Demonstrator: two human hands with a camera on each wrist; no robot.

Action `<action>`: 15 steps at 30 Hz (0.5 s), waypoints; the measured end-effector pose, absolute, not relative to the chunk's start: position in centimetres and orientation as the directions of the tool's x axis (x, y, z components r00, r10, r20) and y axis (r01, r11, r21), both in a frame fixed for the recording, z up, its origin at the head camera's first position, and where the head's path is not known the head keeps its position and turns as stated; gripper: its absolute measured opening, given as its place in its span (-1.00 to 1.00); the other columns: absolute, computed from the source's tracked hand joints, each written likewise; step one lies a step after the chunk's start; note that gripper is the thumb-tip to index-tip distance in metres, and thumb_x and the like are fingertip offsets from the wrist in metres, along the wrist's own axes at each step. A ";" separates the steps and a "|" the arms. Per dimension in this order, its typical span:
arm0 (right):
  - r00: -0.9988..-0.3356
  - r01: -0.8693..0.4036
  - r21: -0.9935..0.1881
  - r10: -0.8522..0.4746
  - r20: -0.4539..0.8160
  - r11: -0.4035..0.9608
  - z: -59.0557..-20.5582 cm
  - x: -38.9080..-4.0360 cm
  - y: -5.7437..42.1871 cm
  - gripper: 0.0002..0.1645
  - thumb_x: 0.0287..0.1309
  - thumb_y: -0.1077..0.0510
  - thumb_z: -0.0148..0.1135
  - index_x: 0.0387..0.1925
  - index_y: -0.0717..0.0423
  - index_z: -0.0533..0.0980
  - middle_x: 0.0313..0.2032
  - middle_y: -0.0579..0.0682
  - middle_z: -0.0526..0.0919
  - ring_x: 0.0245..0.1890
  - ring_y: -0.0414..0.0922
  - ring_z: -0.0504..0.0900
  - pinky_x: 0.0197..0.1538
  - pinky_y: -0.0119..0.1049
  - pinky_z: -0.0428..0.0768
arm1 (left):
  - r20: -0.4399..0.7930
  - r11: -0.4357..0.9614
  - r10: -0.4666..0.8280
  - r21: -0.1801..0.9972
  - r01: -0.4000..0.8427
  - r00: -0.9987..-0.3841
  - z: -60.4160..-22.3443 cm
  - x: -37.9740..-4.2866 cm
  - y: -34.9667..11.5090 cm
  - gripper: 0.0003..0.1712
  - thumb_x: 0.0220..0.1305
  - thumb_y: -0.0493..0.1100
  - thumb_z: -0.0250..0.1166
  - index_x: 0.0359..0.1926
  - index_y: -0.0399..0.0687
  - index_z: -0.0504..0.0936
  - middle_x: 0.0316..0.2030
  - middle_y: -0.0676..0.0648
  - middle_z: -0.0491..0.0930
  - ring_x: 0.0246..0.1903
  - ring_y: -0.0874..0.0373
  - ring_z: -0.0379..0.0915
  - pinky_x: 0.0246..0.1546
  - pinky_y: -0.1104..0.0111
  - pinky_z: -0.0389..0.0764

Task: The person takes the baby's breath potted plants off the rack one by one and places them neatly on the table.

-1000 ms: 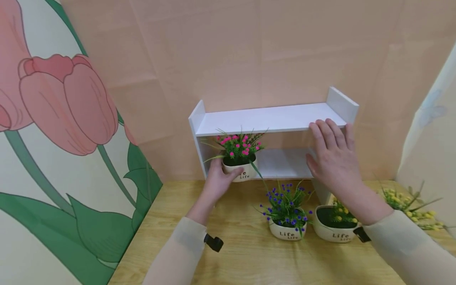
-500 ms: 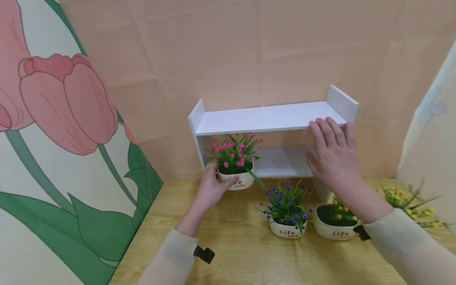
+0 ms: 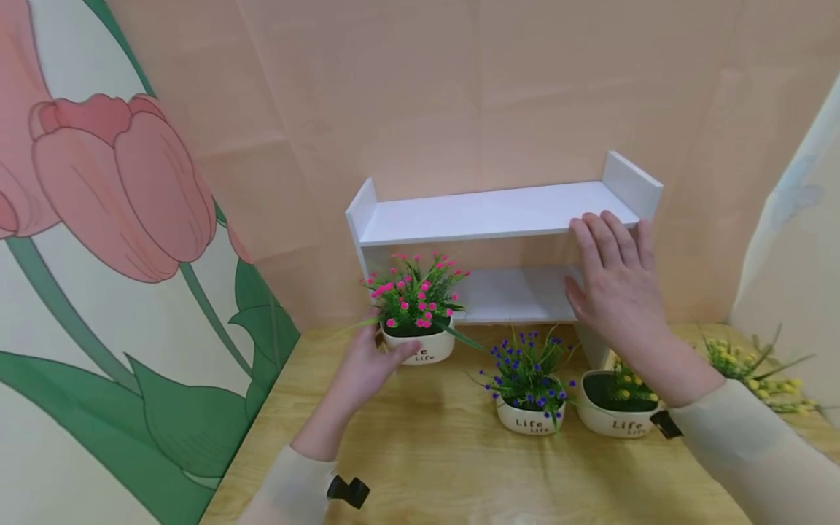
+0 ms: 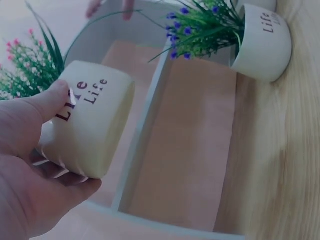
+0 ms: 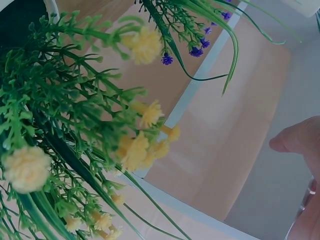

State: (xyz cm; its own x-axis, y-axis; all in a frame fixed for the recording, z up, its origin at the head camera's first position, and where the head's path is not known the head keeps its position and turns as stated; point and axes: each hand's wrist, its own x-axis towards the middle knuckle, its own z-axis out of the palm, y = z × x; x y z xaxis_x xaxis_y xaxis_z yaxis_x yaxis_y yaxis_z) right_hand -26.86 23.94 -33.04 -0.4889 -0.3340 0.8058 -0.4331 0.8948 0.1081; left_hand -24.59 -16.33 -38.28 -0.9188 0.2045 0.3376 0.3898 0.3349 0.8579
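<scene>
My left hand grips a cream pot of pink flowers, thumb on its lettered front and fingers round its far side. That pot is held upright in front of the lower left of a white two-tier shelf. Its "Life" lettering is partly under the thumb in the left wrist view. My right hand rests its extended fingers on the front edge of the shelf's top board, near the right end. Its thumb stands apart below that board, in the right wrist view.
On the wooden table stands a pot of blue-purple flowers. Right of it is a pot of yellow flowers, partly behind my right forearm. More yellow flowers show farther right. A tulip mural covers the left wall.
My left hand has brought the pink-flower pot left, down and out from the shelf's lower level toward me. The right hand has stayed at the top board.
</scene>
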 end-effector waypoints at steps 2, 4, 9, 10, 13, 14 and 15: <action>-0.491 -0.432 0.110 -0.335 0.804 0.895 -33.0 -26.9 23.9 0.17 0.08 0.26 0.52 0.65 0.31 0.13 0.55 0.40 0.21 0.62 0.39 0.08 0.69 0.40 -0.22 | 0.310 0.353 0.202 0.862 0.365 -0.929 -38.3 -24.2 -16.9 0.02 0.36 0.14 0.60 0.66 0.02 0.29 0.55 -0.07 0.38 0.54 -0.20 0.33 0.51 -0.15 0.44; -0.490 -0.432 0.109 -0.334 0.805 0.895 -32.9 -27.0 23.9 0.17 0.08 0.26 0.51 0.65 0.31 0.14 0.55 0.40 0.21 0.62 0.38 0.08 0.69 0.40 -0.21 | 0.291 0.359 0.204 0.866 0.348 -0.935 -38.3 -23.8 -17.5 0.07 0.36 0.19 0.59 0.69 0.05 0.25 0.57 -0.04 0.37 0.56 -0.22 0.31 0.49 -0.14 0.46; -0.490 -0.434 0.104 -0.331 0.806 0.895 -32.9 -27.0 23.9 0.16 0.09 0.26 0.51 0.65 0.30 0.14 0.54 0.39 0.22 0.62 0.38 0.08 0.69 0.39 -0.21 | 0.305 0.337 0.234 0.866 0.371 -0.923 -38.6 -23.3 -18.7 0.01 0.38 0.11 0.60 0.68 0.16 0.26 0.57 0.03 0.33 0.57 -0.09 0.29 0.52 -0.09 0.43; -0.489 -0.434 0.105 -0.332 0.807 0.895 -33.0 -27.0 23.9 0.16 0.08 0.26 0.51 0.65 0.31 0.14 0.54 0.40 0.22 0.62 0.38 0.08 0.69 0.39 -0.21 | 0.310 0.334 0.239 0.864 0.378 -0.920 -38.6 -23.3 -18.8 -0.01 0.38 0.08 0.61 0.66 0.16 0.28 0.56 0.03 0.33 0.57 -0.06 0.30 0.54 -0.07 0.42; -0.491 -0.431 0.106 -0.332 0.806 0.896 -33.0 -27.0 23.8 0.18 0.07 0.26 0.52 0.65 0.30 0.13 0.55 0.39 0.21 0.63 0.37 0.07 0.69 0.39 -0.21 | 0.306 0.345 0.236 0.861 0.373 -0.923 -39.1 -23.2 -19.2 0.05 0.36 0.04 0.62 0.69 0.15 0.23 0.58 -0.01 0.28 0.57 -0.08 0.29 0.53 -0.03 0.42; -0.493 -0.430 0.107 -0.332 0.804 0.897 -33.0 -27.0 23.8 0.18 0.07 0.26 0.53 0.65 0.30 0.13 0.55 0.39 0.20 0.63 0.36 0.06 0.69 0.38 -0.21 | 0.300 0.349 0.233 0.862 0.367 -0.925 -39.3 -23.2 -19.4 0.07 0.36 0.03 0.63 0.70 0.16 0.20 0.59 -0.02 0.26 0.57 -0.10 0.29 0.54 -0.01 0.42; -0.494 -0.429 0.109 -0.334 0.803 0.897 -33.0 -27.0 23.8 0.18 0.07 0.26 0.53 0.65 0.30 0.13 0.55 0.39 0.20 0.63 0.36 0.06 0.69 0.38 -0.21 | 0.294 0.348 0.230 0.865 0.361 -0.928 -39.7 -23.3 -19.5 0.10 0.35 0.01 0.63 0.72 0.16 0.17 0.62 -0.04 0.23 0.57 -0.12 0.28 0.54 0.01 0.42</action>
State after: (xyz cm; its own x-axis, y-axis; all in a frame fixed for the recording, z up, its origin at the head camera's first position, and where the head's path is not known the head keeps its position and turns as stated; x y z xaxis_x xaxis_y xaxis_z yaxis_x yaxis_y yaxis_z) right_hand -26.99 23.80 -32.95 -0.4944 -0.3340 0.8025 -0.4288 0.8968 0.1090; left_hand -23.30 -19.47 -39.65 -0.9277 0.2301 0.2941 0.3606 0.3480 0.8653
